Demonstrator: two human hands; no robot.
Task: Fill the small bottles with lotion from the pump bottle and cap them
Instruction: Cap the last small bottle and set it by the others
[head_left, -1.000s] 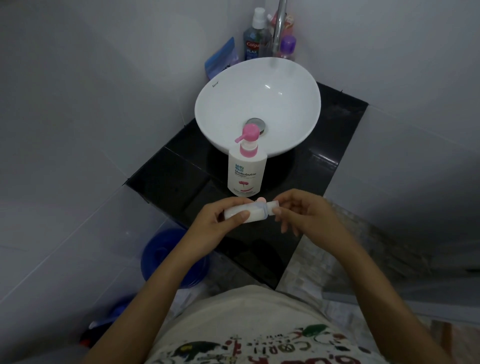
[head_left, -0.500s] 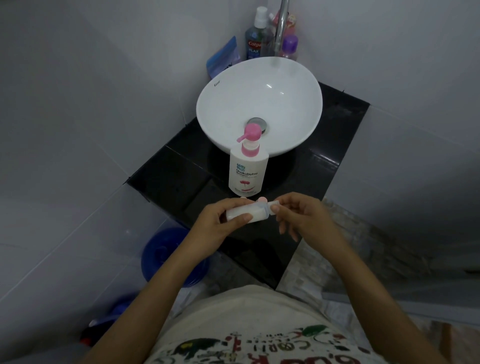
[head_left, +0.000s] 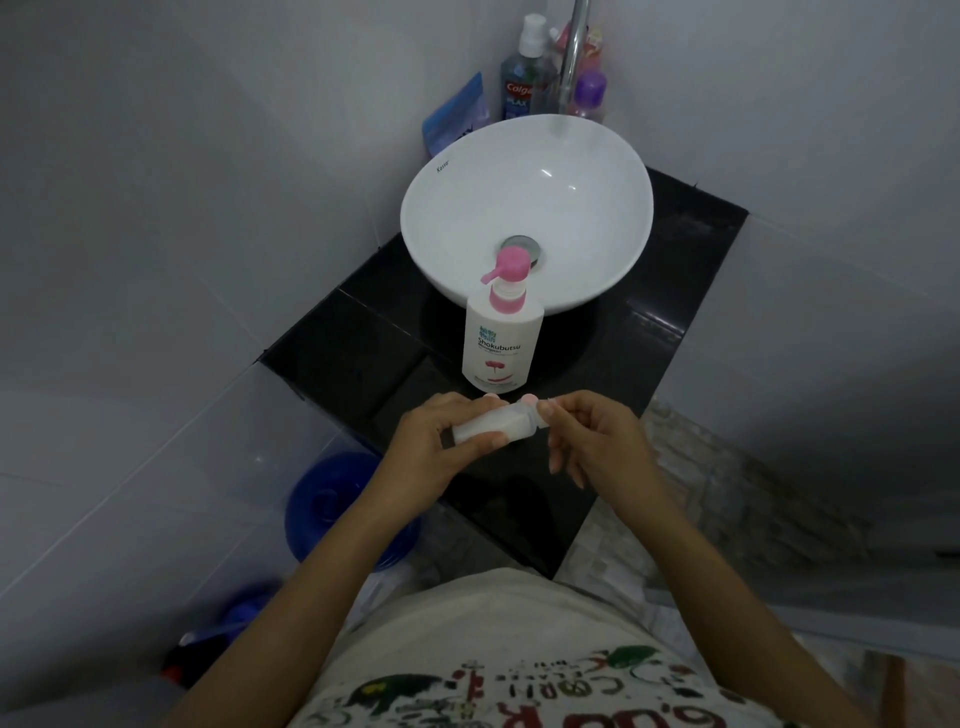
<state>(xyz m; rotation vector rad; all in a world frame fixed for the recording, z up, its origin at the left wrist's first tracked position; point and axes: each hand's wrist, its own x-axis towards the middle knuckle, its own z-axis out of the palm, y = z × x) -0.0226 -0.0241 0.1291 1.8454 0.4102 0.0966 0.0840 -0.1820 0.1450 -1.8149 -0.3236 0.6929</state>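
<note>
A small translucent bottle (head_left: 496, 426) with white lotion inside lies sideways between my hands, above the front of the black counter (head_left: 332, 358). My left hand (head_left: 441, 447) wraps around its body. My right hand (head_left: 592, 436) pinches the cap end (head_left: 543, 420) with thumb and forefinger. The white pump bottle (head_left: 500, 343) with a pink pump stands upright just behind my hands, in front of the basin. Its nozzle points left.
A white round basin (head_left: 524, 208) sits on the counter under a chrome tap (head_left: 574, 57). Mouthwash (head_left: 522, 78), a purple bottle (head_left: 589, 96) and a blue pouch (head_left: 454, 122) crowd the back corner. A blue bucket (head_left: 337, 509) stands on the floor at the lower left.
Both hands keep their hold on the small bottle. My right fingers have shifted slightly at the cap end. The view has moved a little.
</note>
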